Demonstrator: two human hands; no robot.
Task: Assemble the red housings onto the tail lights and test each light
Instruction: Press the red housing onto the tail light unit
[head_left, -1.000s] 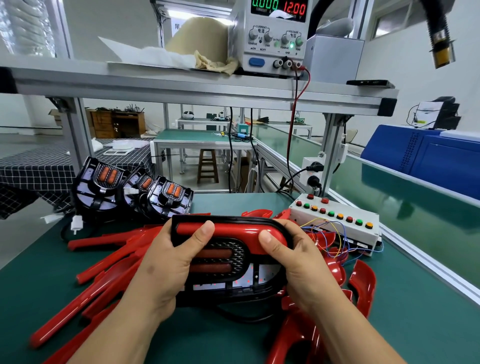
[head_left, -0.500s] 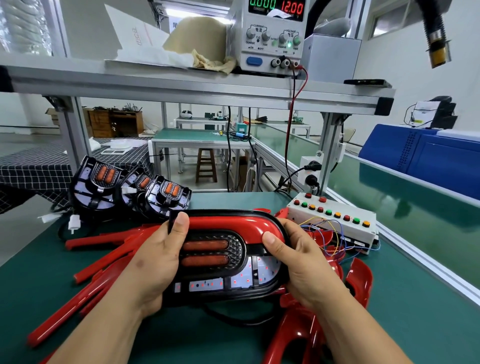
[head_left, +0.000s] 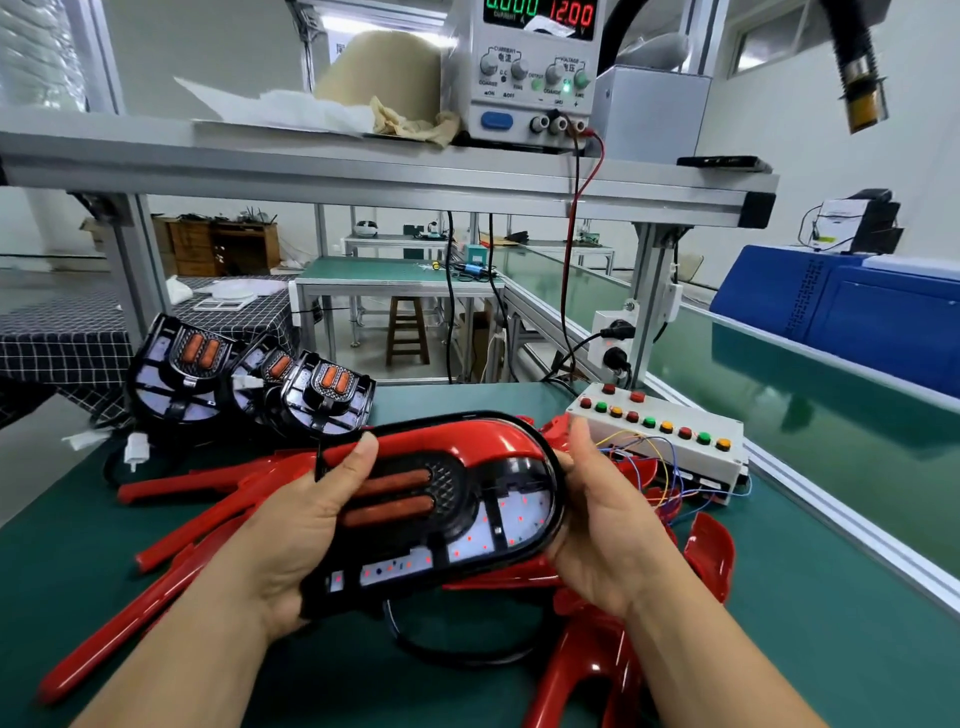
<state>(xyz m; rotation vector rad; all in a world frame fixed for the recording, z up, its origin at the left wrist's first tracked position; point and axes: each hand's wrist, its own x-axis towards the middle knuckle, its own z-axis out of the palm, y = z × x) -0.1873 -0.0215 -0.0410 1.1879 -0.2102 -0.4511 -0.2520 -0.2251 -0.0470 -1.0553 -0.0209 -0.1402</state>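
While the left hand (head_left: 291, 530) grips the left end of a tail light (head_left: 447, 514), thumb laid across its face, the right hand (head_left: 602, 525) wraps round the right end. The light is held clear above the tabletop (head_left: 810, 649), its left end lower. A red housing (head_left: 467, 441) sits along its upper edge, and small red dots show on its pale panel. Beneath it and to the left, loose red housings (head_left: 171, 551) lie heaped on the tabletop. Just beyond the right hand stands a white button box (head_left: 670, 441) trailing coloured wires. At the back left lean three bare tail lights (head_left: 327, 395). On the shelf (head_left: 363, 171) above, a power supply (head_left: 530, 73) reads 12.00.
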